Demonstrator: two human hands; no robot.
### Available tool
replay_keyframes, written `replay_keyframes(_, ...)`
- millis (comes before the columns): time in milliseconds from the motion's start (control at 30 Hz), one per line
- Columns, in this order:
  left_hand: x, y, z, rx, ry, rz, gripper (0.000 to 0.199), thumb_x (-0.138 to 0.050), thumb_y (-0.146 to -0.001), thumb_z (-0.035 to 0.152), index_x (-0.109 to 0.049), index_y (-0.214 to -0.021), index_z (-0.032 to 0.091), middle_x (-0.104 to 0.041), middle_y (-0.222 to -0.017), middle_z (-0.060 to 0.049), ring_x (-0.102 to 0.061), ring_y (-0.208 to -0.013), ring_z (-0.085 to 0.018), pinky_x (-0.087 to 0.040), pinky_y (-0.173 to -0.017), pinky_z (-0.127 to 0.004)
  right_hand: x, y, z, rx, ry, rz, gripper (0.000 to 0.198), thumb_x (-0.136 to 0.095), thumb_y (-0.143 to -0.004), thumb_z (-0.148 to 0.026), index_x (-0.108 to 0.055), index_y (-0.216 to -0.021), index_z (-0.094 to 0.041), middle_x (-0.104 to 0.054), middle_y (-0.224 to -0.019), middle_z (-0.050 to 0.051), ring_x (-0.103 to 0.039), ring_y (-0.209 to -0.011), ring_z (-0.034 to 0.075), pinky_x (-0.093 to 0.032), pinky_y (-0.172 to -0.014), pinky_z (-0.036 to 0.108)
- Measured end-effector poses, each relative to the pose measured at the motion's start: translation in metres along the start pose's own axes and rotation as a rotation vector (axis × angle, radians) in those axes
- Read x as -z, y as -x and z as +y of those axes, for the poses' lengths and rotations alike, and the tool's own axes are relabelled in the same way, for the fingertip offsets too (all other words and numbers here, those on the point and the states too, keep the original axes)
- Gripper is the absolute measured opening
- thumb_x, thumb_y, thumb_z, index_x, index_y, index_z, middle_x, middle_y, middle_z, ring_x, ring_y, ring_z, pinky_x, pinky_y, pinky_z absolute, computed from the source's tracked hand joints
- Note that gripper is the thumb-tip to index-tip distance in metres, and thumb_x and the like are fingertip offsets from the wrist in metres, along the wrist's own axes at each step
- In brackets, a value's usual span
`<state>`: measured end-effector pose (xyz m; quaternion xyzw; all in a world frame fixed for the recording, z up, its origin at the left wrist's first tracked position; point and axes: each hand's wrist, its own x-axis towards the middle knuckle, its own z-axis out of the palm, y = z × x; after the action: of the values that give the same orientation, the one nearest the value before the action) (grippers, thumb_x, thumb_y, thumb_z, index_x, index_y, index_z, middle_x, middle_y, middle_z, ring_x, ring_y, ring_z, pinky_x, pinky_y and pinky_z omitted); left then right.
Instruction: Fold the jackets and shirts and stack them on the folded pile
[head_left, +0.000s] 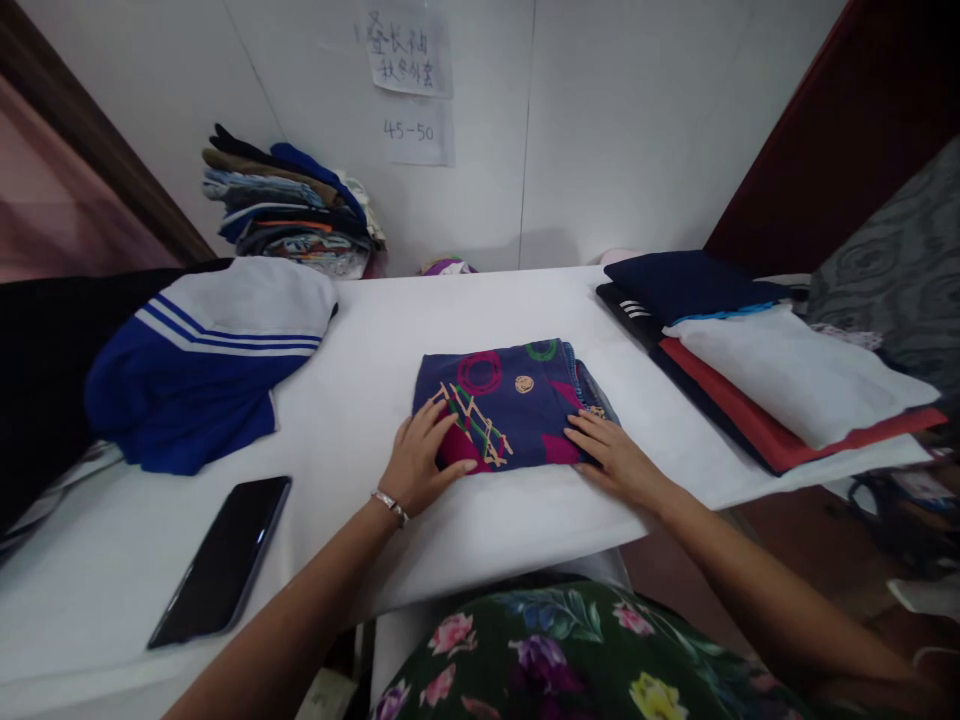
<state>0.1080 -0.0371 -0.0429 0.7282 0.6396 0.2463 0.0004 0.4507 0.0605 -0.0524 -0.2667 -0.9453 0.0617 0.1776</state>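
A folded navy garment [517, 400] with magenta, green and tan patterns lies flat on the white table in front of me. My left hand [425, 455] rests on its near left corner, fingers spread over the cloth and a bracelet round the wrist. On the near right edge lies my right hand [611, 455], its fingers stretched out flat on the fabric. Folded layers show along the garment's right side. Neither hand grips the cloth.
A blue and white garment [217, 360] lies loosely at the left, with a phone [225, 560] nearer me. At the right sits a stack of folded clothes [750, 350]. Another clothes pile [292, 205] stands at the back left, near paper signs [409, 50] on the wall.
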Motion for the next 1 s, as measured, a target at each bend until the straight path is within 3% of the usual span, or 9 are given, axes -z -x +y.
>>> replay_keyframes(167, -0.005, 0.016, -0.006, -0.055, -0.075, -0.103, 0.068, -0.065, -0.076, 0.047, -0.047, -0.136, 0.019, -0.038, -0.149, -0.015, -0.029, -0.139, -0.034, -0.028, -0.110, -0.054, -0.001, -0.010, 0.001, -0.049, 0.069, -0.111, 0.061, -0.055, -0.085, -0.026, -0.039, -0.143, -0.021, -0.036, -0.150, 0.009, -0.030, -0.140, 0.028, -0.034, -0.110, 0.052)
replay_keyframes(300, -0.007, 0.013, -0.011, -0.023, -0.053, -0.075, 0.051, -0.058, -0.081, 0.033, -0.054, -0.131, 0.022, -0.047, -0.143, -0.011, -0.036, -0.136, -0.030, -0.030, -0.110, -0.053, 0.008, -0.015, -0.002, -0.054, 0.061, -0.142, 0.058, -0.042, -0.086, -0.013, -0.041, -0.142, -0.024, -0.046, -0.144, 0.007, -0.045, -0.131, 0.024, -0.040, -0.106, 0.048)
replay_keyframes(500, -0.011, 0.016, -0.015, -0.006, -0.024, -0.080, 0.041, -0.048, -0.084, 0.023, -0.060, -0.123, 0.022, -0.056, -0.135, -0.008, -0.042, -0.133, -0.026, -0.035, -0.109, -0.049, 0.027, -0.023, -0.002, -0.075, 0.042, -0.089, 0.052, -0.037, -0.091, -0.017, -0.044, -0.141, -0.026, -0.057, -0.134, 0.005, -0.056, -0.119, 0.022, -0.042, -0.105, 0.044)
replay_keyframes(767, -0.012, 0.016, -0.015, 0.012, -0.045, -0.090, 0.040, -0.045, -0.085, 0.021, -0.060, -0.123, 0.020, -0.058, -0.133, -0.008, -0.045, -0.131, -0.025, -0.037, -0.109, -0.048, 0.007, -0.018, -0.002, -0.034, 0.152, -0.083, 0.056, -0.047, -0.083, -0.010, -0.048, -0.137, -0.020, -0.053, -0.138, 0.011, -0.049, -0.126, 0.026, -0.039, -0.106, 0.047)
replay_keyframes(867, -0.010, 0.016, -0.013, -0.014, -0.056, -0.090, 0.047, -0.052, -0.079, 0.018, -0.058, -0.126, 0.021, -0.054, -0.137, -0.008, -0.041, -0.134, -0.027, -0.036, -0.110, -0.050, 0.013, -0.022, 0.003, -0.042, 0.175, -0.011, 0.053, -0.039, -0.086, -0.005, -0.052, -0.135, -0.021, -0.053, -0.137, 0.010, -0.050, -0.126, 0.025, -0.041, -0.103, 0.046)
replay_keyframes(1000, -0.010, 0.018, -0.011, -0.017, -0.090, -0.119, 0.074, -0.048, -0.064, 0.002, -0.050, -0.135, 0.021, -0.046, -0.144, -0.005, -0.032, -0.139, -0.026, -0.036, -0.112, -0.047, 0.017, -0.027, 0.020, -0.010, 0.172, 0.011, 0.055, -0.041, -0.086, -0.004, -0.052, -0.135, -0.027, -0.047, -0.143, 0.005, -0.038, -0.135, 0.027, -0.037, -0.105, 0.050)
